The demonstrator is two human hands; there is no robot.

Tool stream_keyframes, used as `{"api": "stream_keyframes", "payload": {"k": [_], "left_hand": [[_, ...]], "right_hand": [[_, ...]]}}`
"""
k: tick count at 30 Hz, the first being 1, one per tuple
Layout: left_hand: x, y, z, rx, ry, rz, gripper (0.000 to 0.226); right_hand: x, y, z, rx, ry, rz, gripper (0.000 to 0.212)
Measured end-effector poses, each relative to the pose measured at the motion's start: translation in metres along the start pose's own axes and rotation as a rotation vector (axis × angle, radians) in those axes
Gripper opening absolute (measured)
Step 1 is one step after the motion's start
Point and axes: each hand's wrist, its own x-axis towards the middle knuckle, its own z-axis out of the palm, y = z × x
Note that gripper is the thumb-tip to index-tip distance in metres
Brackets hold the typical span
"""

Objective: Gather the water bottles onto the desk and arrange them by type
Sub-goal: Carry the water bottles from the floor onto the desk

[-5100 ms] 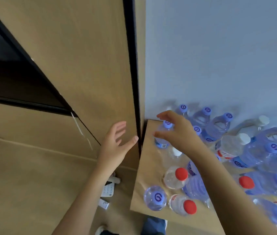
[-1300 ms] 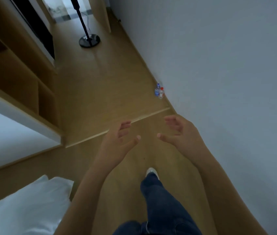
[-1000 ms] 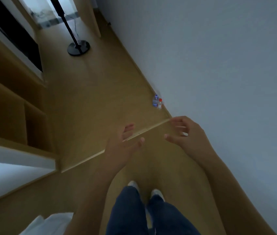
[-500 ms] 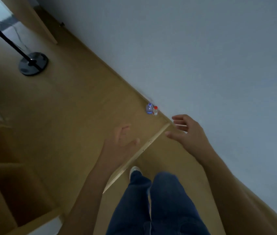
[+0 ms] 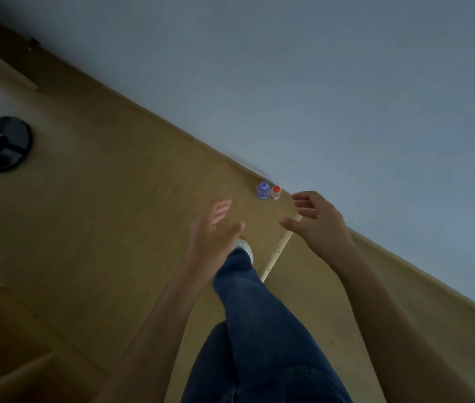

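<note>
**Reaching for two small bottles at the foot of the wall**

Spreading across most of the view, the pale wall (image 5: 346, 82) fills the far and right side, and the wooden floor (image 5: 114, 213) runs diagonally beneath it from far left to near right. A dark round stand base (image 5: 1, 144) sits on the floor at the far left. One leg in blue jeans (image 5: 259, 330) steps forward, with a white shoe (image 5: 243, 246) at its tip beside a light wooden strip (image 5: 278, 247) that crosses the floor.

Both hands are raised ahead of the body and neither grip holds anything. The left hand (image 5: 210, 242) has its fingers straight and spread; the right hand (image 5: 317, 222) has its fingers loosely parted.

The task's things stand upright on the floor against the foot of the wall, just beyond the fingertips: a blue-capped bottle (image 5: 263, 191) on the left and a slimmer red-capped bottle (image 5: 275, 192) on the right, touching or nearly so.

Judging by their look, both are small clear plastic bottles, probably light even if full, with thin walls that dent under a squeeze and a smooth, somewhat slippery surface. A grip around the body just under the shoulder, one bottle per hand, should be firmest; the caps are stiff but offer little to hold. Standing so close, either could tip if the other is knocked.
</note>
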Motion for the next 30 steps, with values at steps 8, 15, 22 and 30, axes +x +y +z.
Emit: {"api": "stream_keyframes", "payload": {"k": [8,15,22,30], "left_hand": [[0.139,-0.034,-0.009,0.019,-0.091,0.037,0.041],[0.235,-0.097,0.021,0.102,-0.155,0.111,0.038],[0.308,-0.179,0.059,0.315,-0.315,0.26,0.047],[0.394,-0.293,0.125,0.387,-0.378,0.378,0.048]], "right_hand": [[0.111,-0.002,0.043,0.069,0.134,0.006,0.04],[0.173,0.042,0.079,0.123,0.244,0.068,0.04],[0.22,0.12,0.112,0.123,0.357,0.163,0.034],[0.301,0.251,0.192,0.06,0.406,0.257,0.056]]}}
